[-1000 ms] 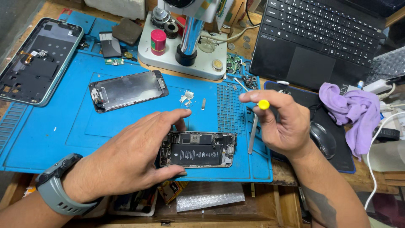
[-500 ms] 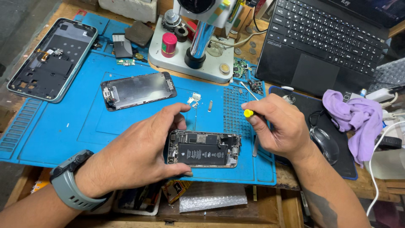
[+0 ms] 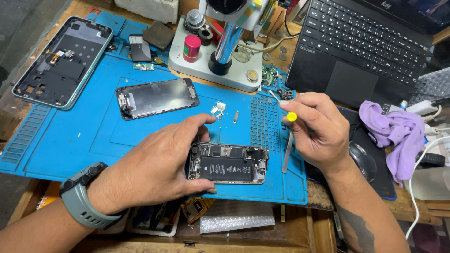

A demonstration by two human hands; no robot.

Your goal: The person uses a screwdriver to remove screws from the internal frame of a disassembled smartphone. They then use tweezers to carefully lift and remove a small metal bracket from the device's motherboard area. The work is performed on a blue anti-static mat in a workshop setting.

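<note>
An opened phone body [image 3: 228,163] with its black battery showing lies near the front of the blue repair mat [image 3: 75,140]. My left hand [image 3: 154,164] grips the phone's left end between thumb and fingers. My right hand [image 3: 316,129] is closed around a thin screwdriver with a yellow cap [image 3: 291,117]. Its grey shaft [image 3: 286,152] points down, just right of the phone. A detached screen panel [image 3: 157,97] lies face down further back on the mat. Small metal plates [image 3: 218,109] rest between the screen and the phone.
A microscope stand [image 3: 220,56] on a white base sits behind the mat. A larger empty phone frame [image 3: 63,61] lies at the far left. A black laptop [image 3: 370,56], a mouse [image 3: 363,159] and a purple cloth [image 3: 398,131] fill the right side.
The view has shifted slightly. My right hand with the screwdriver has lifted a little and the tool now stands more upright beside the phone. My left hand keeps its hold.
</note>
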